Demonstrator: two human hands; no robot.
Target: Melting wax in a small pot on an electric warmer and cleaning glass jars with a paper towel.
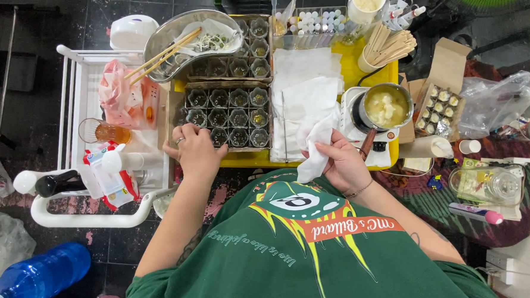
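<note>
Holding a white tissue (314,150) pinched in its grip, the right hand (343,163) sits beside the glass-cup tray (228,116); the left hand (195,152), fingers curled, rests on that tray's near edge.

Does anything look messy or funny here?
A little. The chopsticks stick out slanted over the rim of the metal dish, and crumpled white tissues lie spread over the yellow tray. Nothing looks spilled or broken; the right hand holds a tissue.

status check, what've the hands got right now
Left hand resting on the near tray of small glass jars, holding nothing. Right hand gripping a white tissue. Wax pot close beside it.
</note>
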